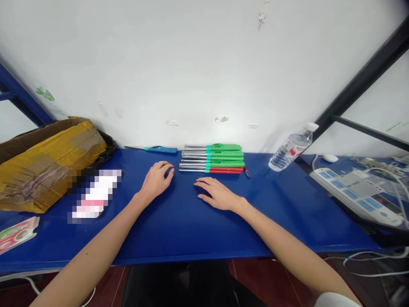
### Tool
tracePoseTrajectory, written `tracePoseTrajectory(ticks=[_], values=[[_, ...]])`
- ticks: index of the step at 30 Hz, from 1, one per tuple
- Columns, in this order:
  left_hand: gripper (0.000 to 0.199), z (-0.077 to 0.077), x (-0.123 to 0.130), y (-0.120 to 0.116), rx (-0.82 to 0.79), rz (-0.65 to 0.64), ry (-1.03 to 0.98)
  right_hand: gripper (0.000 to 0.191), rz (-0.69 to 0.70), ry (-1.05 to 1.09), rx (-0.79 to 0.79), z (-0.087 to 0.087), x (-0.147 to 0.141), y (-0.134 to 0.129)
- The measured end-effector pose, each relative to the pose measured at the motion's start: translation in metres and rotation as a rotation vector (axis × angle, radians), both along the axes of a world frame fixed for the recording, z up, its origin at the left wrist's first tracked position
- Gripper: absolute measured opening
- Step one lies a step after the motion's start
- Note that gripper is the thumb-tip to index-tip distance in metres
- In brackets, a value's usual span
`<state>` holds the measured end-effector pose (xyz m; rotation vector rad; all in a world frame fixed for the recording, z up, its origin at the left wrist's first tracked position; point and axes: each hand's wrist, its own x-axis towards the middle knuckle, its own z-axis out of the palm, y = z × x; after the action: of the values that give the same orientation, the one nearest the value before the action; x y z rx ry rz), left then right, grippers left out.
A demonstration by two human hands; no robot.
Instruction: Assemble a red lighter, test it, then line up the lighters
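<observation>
Both hands rest on the blue tabletop with nothing in them. My left hand (157,179) has its fingers loosely curved and apart, a little below a blue long-necked lighter (162,149) that lies along the wall. Fingers spread, my right hand (219,194) lies just in front of a neat stack of long-necked lighters. Several green lighters (225,155) make up its far part, with a red lighter (226,170) at the near edge. Their metal necks all point left. A small dark purple object (247,172) sits by the right end of the stack.
A taped cardboard box (54,166) stands at left, near a blurred-out item (99,192) and a printed card (19,233). A water bottle (292,147) leans at right, beside a power strip (358,196) and cables. The white wall (191,64) bounds the back.
</observation>
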<state>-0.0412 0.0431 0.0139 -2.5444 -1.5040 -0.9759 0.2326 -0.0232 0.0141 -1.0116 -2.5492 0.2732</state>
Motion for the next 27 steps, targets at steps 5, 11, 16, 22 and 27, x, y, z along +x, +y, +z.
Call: tracePoseTrajectory(ticks=[5, 11, 16, 22, 27], values=[[0.039, -0.006, -0.007, 0.022, -0.122, 0.186, 0.039, 0.043, 0.002, 0.006, 0.002, -0.001, 0.001, 0.001], [0.054, 0.003, -0.011, 0.065, -0.264, 0.318, 0.212, 0.043, 0.014, 0.012, -0.014, 0.0, 0.002, 0.003], [0.053, 0.006, -0.011, 0.082, -0.238, 0.293, 0.267, 0.043, 0.018, 0.005, -0.028, 0.001, 0.004, 0.004], [0.042, 0.002, -0.011, 0.073, -0.128, 0.307, 0.304, 0.042, 0.028, 0.027, -0.018, -0.001, 0.005, 0.004], [0.04, -0.001, -0.013, 0.055, -0.088, 0.329, 0.297, 0.042, 0.02, 0.01, -0.024, 0.0, 0.005, 0.002]])
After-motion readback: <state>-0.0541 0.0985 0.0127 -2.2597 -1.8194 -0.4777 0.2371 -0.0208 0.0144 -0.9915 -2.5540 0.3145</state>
